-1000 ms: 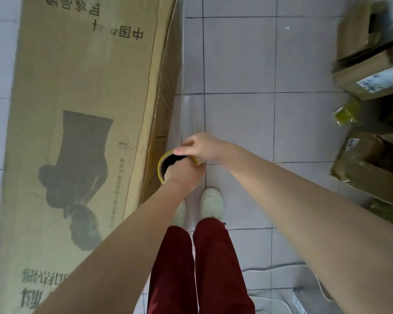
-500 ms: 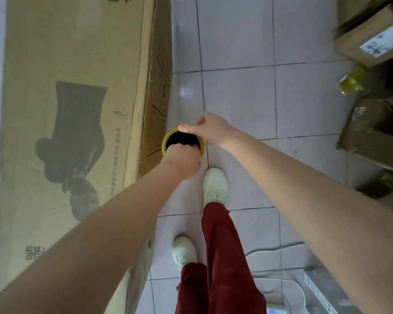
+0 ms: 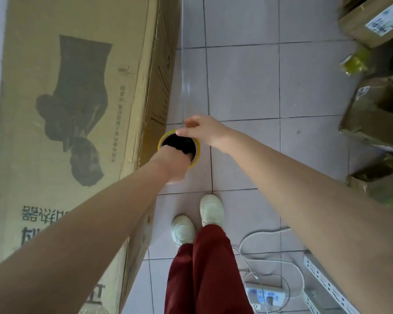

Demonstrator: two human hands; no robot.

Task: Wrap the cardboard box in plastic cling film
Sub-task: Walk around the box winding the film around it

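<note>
Cling film roll (image 3: 197, 152) held upright beside the cardboard box (image 3: 132, 37).
Left hand (image 3: 171, 165) sunk into the core, fingers hidden, grasp indeterminable; right hand (image 3: 202, 132) grips its rim; box ends cropped.

tiled floor (image 3: 241, 82), cardboard box (image 3: 77, 109), brown parcels (image 3: 372, 114), power strip (image 3: 264, 295), white cable (image 3: 259, 234)

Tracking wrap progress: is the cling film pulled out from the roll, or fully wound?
Pulled out: a glossy clear sheet stretches from the roll alongside the cardboard box.
</note>
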